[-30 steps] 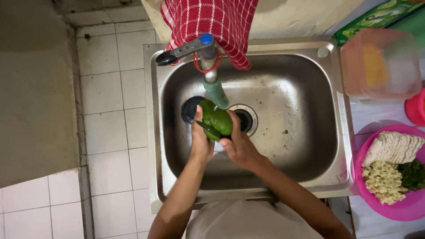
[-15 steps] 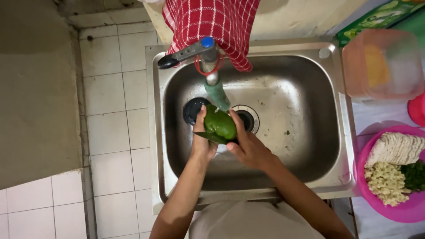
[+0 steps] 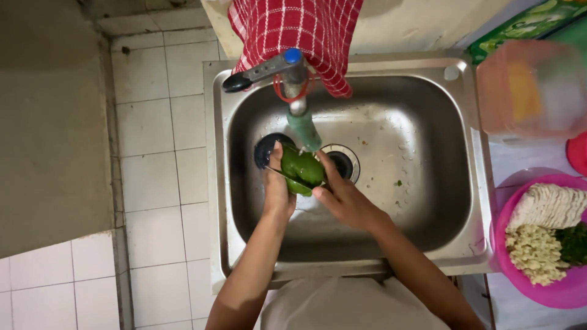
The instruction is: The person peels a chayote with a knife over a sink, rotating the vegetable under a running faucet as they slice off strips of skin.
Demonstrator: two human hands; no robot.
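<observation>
Water seems to be running from the green spout of the tap (image 3: pixel 298 104), though the stream itself is hard to make out, and the person is holding a green pepper (image 3: pixel 302 168) right beneath it, over the middle-left of the steel sink (image 3: pixel 428 183). The left hand (image 3: pixel 277 189) is wrapping around the pepper's left side, fingers curled snugly against it, while the right hand (image 3: pixel 343 198) is cupping it from the right and near side, thumb and fingertips pressing on the skin. Both hands are closing on the one pepper, keeping it up off the basin floor so that the spout's flow can be reaching it directly. Just behind the hands, a dark round stopper (image 3: pixel 268 148) is lying beside the open drain (image 3: pixel 343 162).

A red-and-white checked cloth (image 3: pixel 299 30) is hanging over the far edge, draping behind the tap's lever handle. To the right, a translucent pinkish container (image 3: pixel 529 91) with something yellow inside is standing on the counter, and beyond it, at the far right corner, a flat green package (image 3: pixel 526 24) with printed colours is lying at an angle. Nearer, a pink bowl (image 3: pixel 520 278) is holding pale noodles, a crumbly beige heap and dark greens.
</observation>
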